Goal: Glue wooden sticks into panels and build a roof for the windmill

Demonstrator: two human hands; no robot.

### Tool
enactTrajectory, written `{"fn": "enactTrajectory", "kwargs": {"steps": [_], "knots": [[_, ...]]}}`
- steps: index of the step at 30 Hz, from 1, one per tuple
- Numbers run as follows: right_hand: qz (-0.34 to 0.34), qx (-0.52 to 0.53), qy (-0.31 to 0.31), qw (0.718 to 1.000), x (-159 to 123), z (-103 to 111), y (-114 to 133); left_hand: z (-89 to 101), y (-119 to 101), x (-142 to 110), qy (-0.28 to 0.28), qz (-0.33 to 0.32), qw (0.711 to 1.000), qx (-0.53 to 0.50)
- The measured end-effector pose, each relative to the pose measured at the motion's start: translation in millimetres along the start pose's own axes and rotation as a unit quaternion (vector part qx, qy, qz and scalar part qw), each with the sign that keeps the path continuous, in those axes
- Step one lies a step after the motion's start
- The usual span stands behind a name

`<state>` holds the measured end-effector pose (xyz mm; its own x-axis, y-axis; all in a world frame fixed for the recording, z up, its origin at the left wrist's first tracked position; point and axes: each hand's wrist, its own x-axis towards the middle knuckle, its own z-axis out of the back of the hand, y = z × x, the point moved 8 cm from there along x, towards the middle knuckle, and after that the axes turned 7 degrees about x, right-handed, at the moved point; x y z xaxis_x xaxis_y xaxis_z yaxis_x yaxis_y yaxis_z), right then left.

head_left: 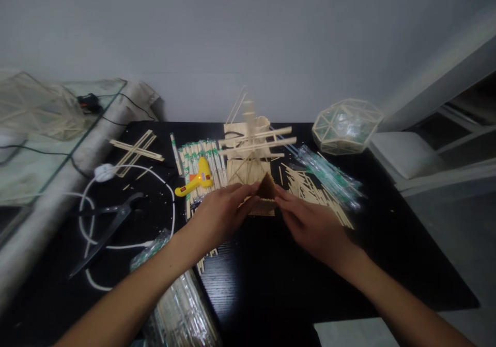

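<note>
Close to the middle of the table, my left hand (232, 205) and my right hand (310, 223) grip a small wooden piece with a brown triangular face (266, 187) from either side. Fingers of both hands are closed on its edges. Right behind it stands a model built of wooden sticks (248, 168), with a windmill-like set of crossed sticks (258, 142) on its front. The hands hide the lower part of the model, and I cannot tell whether the piece touches it.
A yellow glue gun (196, 179) lies on wrapped chopsticks (211, 153) at left. Nearby are pliers (112, 223), a white cable (173, 217) and a bagged bundle (182, 311). Loose sticks (310, 186), plastic wrappers (333, 176) and a geometric stick frame (346, 127) occupy the right.
</note>
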<state>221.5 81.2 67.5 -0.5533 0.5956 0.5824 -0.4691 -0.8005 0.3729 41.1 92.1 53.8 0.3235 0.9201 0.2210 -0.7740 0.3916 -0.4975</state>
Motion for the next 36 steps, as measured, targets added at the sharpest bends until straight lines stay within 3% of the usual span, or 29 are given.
{"fn": "enactTrajectory", "kwargs": {"steps": [36], "knots": [[-0.009, -0.013, 0.012, 1.000, -0.3, -2.2, 0.2, -1.1, -2.2, -0.3, -0.015, -0.017, 1.000, 0.019]]}}
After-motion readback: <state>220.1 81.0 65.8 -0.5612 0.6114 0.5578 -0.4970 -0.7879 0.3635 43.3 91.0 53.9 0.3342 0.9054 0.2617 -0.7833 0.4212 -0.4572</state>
